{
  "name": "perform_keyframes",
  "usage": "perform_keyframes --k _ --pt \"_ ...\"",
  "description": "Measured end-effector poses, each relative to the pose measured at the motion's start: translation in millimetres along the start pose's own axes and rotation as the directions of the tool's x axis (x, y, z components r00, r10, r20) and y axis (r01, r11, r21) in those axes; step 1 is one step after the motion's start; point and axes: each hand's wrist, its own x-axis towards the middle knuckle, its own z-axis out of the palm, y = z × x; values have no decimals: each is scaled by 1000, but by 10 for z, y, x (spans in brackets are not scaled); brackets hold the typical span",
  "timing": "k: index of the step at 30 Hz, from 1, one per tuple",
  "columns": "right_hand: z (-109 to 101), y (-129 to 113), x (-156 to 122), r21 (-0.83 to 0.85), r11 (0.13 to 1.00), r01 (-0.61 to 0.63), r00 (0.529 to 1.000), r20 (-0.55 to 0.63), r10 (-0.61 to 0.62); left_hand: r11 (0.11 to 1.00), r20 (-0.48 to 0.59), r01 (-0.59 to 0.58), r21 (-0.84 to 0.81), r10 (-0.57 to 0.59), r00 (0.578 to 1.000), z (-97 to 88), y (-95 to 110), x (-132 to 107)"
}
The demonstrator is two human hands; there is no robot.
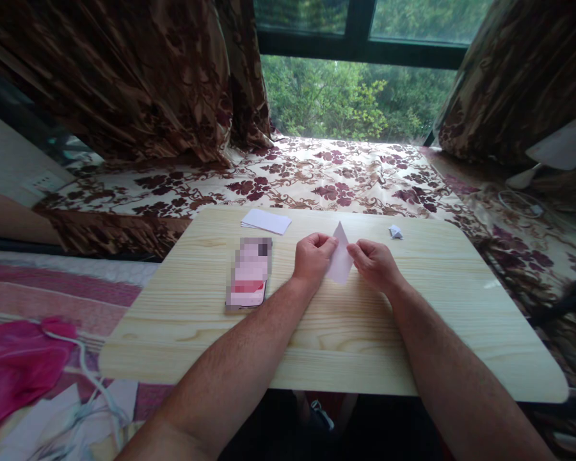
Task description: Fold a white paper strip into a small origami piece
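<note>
A folded white paper (pixel 340 259) with a pointed top stands between my two hands over the light wooden table (pixel 336 333). My left hand (pixel 313 256) is curled and pinches the paper's left edge. My right hand (pixel 374 264) is curled too and pinches its right edge. Both forearms reach in from the near edge of the table.
A phone (pixel 249 272) lies flat left of my hands. A small stack of white paper sheets (pixel 265 221) sits near the table's far edge. A tiny folded paper piece (pixel 395 232) lies at the far right. Flowered cloth and curtains surround the table; a pink bag (pixel 14 362) lies at left.
</note>
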Motion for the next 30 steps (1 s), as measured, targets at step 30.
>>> perform_keyframes --k 30 --pt "19 -83 -67 228 973 43 999 -35 -36 967 333 165 -196 -93 938 -9 -11 -31"
